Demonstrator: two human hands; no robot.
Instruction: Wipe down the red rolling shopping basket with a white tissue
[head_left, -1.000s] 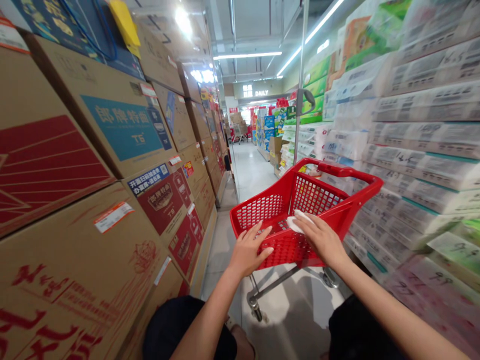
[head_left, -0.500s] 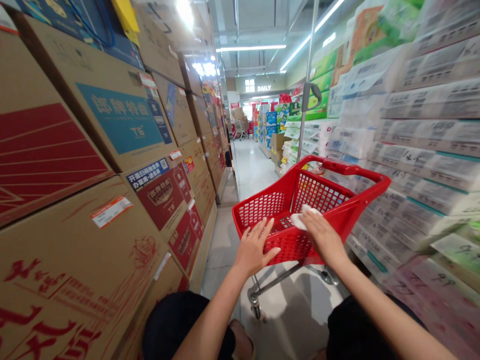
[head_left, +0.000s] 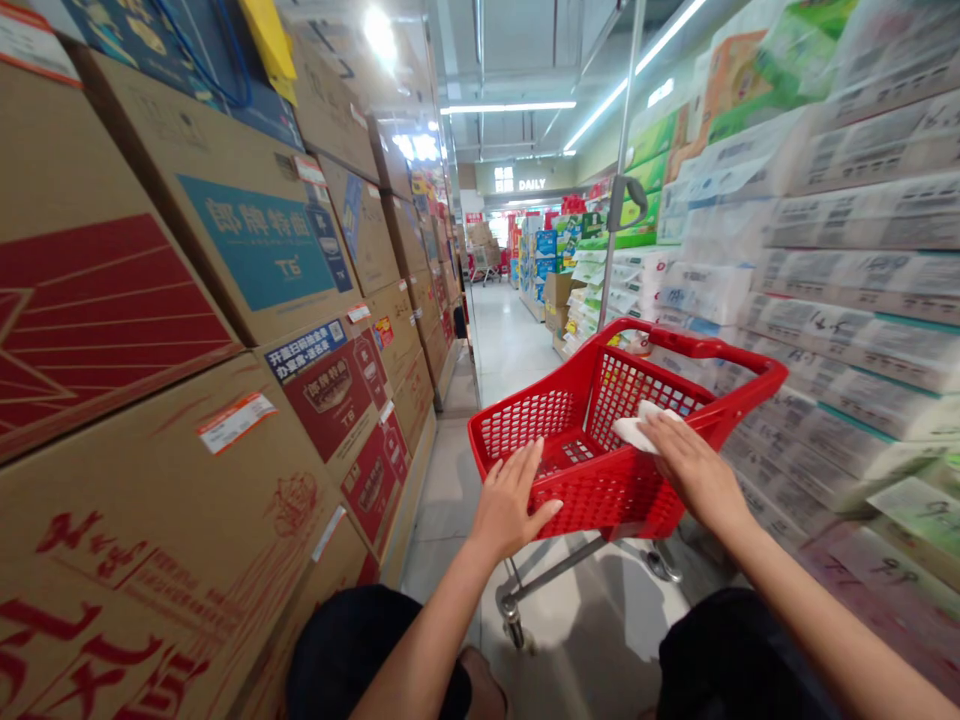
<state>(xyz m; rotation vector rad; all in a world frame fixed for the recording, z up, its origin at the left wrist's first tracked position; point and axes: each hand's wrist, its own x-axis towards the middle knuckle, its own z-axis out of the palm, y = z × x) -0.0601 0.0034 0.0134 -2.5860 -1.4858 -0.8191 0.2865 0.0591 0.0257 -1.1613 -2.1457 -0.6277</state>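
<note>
A red plastic shopping cart (head_left: 592,517) stands before me on a metal frame with small wheels, turned sideways in the aisle. My left hand (head_left: 511,498) lies on its near rim, fingers stretched out over the edge and thumb apart on the outer side. A folded white cloth (head_left: 637,434), perhaps a paper wipe, is pressed under the fingers of my right hand (head_left: 690,465) at the same rim, farther right towards the handle (head_left: 675,340). Part of the cloth is hidden beneath those fingers. The cart's basket floor (head_left: 570,452) shows nothing on it.
Stacked cardboard boxes (head_left: 277,250) wall the left side. Packs of tissue paper (head_left: 847,270) are piled high on the right. A metal pole (head_left: 616,240) with a grey handle rises behind the cart. The tiled aisle (head_left: 501,325) runs on towards more shelves and another cart (head_left: 486,262).
My right hand has slid the white cloth to the right along the rim, nearer the handle. My left hand keeps its place on the cart. The view has shifted slightly.
</note>
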